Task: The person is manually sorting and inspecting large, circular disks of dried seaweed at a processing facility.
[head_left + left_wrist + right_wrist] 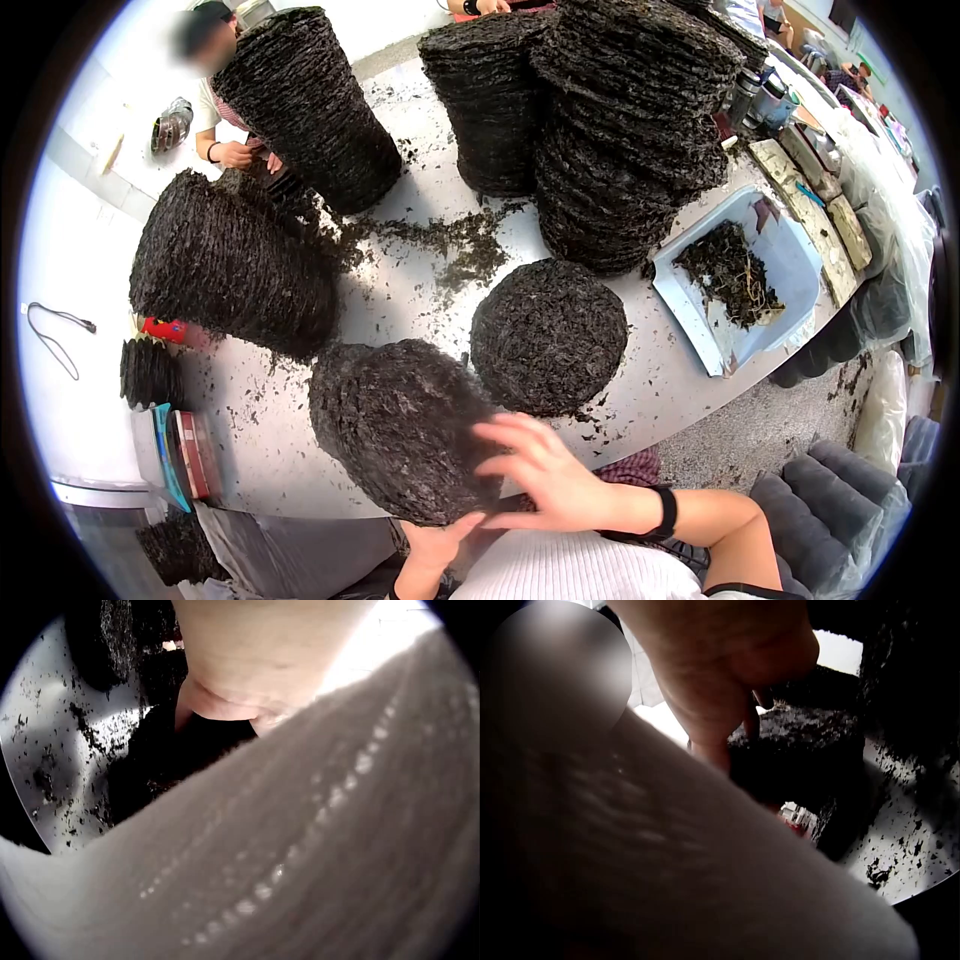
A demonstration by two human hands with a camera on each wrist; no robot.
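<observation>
A thick round stack of dark dried seaweed (405, 430) leans at the table's near edge in the head view, its top face toward me. My left hand (435, 550) is at its near lower edge, thumb pointing right; the other fingers are hidden by the stack. My right hand (550, 480) is at the stack's right side, fingers spread and fairly straight, slightly blurred. Right beyond the fingertips, another round seaweed stack (548, 335) shows its flat top. In the right wrist view, the right hand (727, 667) reaches down beside dark seaweed (802, 727).
Tall seaweed stacks (300, 110) stand along the table's far and left sides. A pale blue dustpan-like tray (700, 325) with seaweed scraps lies at the right. Loose flakes (450, 245) litter the white table (260, 470). A person (208, 120) is across the table.
</observation>
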